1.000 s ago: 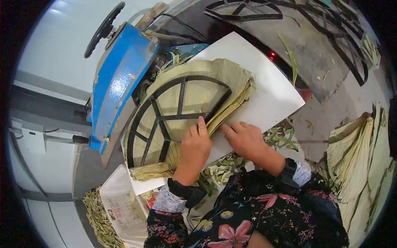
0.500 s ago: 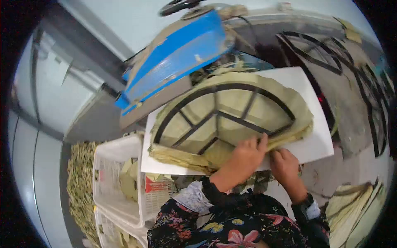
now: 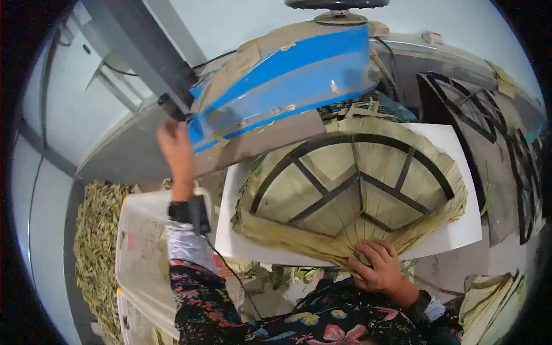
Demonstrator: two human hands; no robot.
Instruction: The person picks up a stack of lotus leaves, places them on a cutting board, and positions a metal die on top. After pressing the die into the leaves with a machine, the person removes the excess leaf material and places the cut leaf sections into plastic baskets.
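Note:
My left hand [image 3: 175, 152] is raised at the left end of a blue machine [image 3: 287, 86], just below a black knob-like part [image 3: 171, 107]. Its fingers are loosely bent and apart, with nothing visible in them; contact with the machine cannot be made out. My right hand [image 3: 380, 269] grips the gathered lower end of a fan-shaped stack of large dried leaves [image 3: 322, 164]. On top of the leaves lies a black fan-shaped cutting frame [image 3: 336, 198] with inner dividers. Under the stack is a white board [image 3: 463, 230].
White plastic crates [image 3: 141, 238] stand at the lower left beside a heap of small leaf pieces [image 3: 98, 247]. More black frames [image 3: 466, 103] lie at the right. Folded dried leaves [image 3: 494, 305] are at the lower right. A black handwheel [image 3: 339, 4] tops the machine.
My left hand has left the stack and gone up-left to the machine's end. My right hand now grips the gathered leaf end. The view has shifted.

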